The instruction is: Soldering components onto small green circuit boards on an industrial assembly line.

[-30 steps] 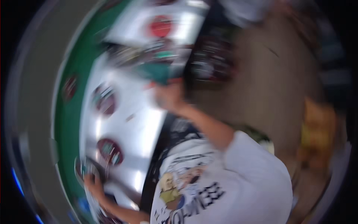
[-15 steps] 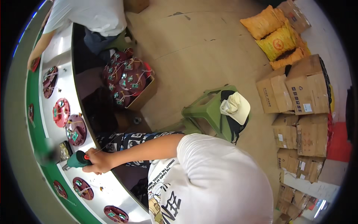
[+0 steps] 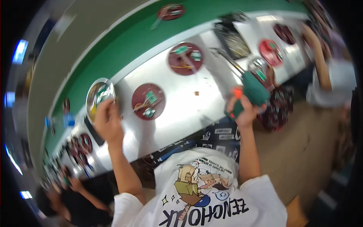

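Observation:
My right hand is wrapped round the handle of a green power screwdriver with an orange-red switch. Its metal nose points toward the far side of the workbench. At the left, my left hand has its fingers drawn together at the near rim of a shiny round metal dish holding a green circuit board. Blur hides what is between those fingers. Between my hands lie a dark red disc with green boards and wires, and farther back another dark red disc.
A black tray stands at the bench's far right, near a bright red disc. Along the far side runs a green belt carrying another disc. Co-workers sit right and lower left. Several discs are piled beside the bench.
The view has swung round to the bench. My left hand and the metal dish now show. My right hand still holds the screwdriver, now held over the bench's near edge.

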A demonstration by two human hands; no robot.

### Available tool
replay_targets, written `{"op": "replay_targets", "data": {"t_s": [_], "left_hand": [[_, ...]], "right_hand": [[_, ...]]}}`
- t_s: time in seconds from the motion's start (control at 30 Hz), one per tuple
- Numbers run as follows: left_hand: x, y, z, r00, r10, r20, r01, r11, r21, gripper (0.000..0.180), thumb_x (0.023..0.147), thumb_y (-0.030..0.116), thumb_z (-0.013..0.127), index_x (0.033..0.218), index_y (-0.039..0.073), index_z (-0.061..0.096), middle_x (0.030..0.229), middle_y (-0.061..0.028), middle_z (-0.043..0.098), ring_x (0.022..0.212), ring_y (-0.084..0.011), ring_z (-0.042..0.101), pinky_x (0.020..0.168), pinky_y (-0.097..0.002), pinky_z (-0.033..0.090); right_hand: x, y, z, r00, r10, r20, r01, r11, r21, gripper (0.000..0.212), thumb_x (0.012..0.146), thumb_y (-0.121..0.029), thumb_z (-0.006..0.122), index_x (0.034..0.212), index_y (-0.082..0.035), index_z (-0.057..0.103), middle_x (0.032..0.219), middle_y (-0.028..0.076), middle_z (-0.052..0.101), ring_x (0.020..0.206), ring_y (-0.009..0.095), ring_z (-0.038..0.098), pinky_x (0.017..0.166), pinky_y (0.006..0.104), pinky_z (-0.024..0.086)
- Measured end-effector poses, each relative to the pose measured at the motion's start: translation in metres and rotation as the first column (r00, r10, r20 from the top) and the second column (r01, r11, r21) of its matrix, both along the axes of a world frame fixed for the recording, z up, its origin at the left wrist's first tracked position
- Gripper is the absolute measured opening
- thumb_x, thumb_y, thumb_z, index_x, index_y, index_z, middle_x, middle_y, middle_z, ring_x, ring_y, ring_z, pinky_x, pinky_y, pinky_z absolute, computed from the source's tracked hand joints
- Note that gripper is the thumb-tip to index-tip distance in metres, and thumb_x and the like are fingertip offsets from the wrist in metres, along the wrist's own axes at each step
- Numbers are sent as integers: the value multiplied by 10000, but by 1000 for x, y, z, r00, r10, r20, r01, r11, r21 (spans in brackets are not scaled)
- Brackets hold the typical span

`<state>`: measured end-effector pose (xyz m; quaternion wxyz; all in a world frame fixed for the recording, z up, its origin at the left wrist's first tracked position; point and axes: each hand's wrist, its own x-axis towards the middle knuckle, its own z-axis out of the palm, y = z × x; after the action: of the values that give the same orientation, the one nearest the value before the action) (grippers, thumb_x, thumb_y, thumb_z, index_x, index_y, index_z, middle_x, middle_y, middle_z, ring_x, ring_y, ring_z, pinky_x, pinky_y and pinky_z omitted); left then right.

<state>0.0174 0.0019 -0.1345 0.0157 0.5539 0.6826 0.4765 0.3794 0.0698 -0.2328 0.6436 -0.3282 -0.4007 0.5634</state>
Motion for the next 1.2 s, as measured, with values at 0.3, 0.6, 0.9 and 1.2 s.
{"op": "replay_targets", "data": {"t_s": [0.3,0.6,0.9,1.2], "left_hand": [[35,-1,-38,999,-38,31,40,998,-58,81,838,-30,665,918,-18,660,790,-128,623,695,-261,610,618,-348,475],[44,9,-66,990,-32,-136,37,999,30,132,752,-38,701,873,-7,658,774,-111,609,660,-280,569,581,-375,459],[44,7,-68,976,-33,-213,40,999,26,144,735,-55,721,867,-22,671,756,-113,621,638,-274,580,564,-351,463],[43,9,-75,969,-15,-247,40,995,96,170,679,-25,735,830,-22,656,725,-99,591,600,-257,558,537,-361,456]], "right_hand": [[-34,-25,25,860,362,360,-376,926,-34,624,879,-353,661,1280,98,503,1080,174,604,534,180,583,483,281,453],[-54,-43,22,817,487,309,-476,872,-114,461,859,-193,743,1150,127,583,972,161,659,611,153,635,531,277,505],[-54,-57,21,790,501,354,-459,865,-201,388,877,-205,717,1084,110,624,970,158,637,631,164,629,566,281,495],[-59,-58,26,799,490,349,-432,871,-234,461,862,-277,739,1081,113,627,955,154,627,597,165,625,548,291,464]]}}
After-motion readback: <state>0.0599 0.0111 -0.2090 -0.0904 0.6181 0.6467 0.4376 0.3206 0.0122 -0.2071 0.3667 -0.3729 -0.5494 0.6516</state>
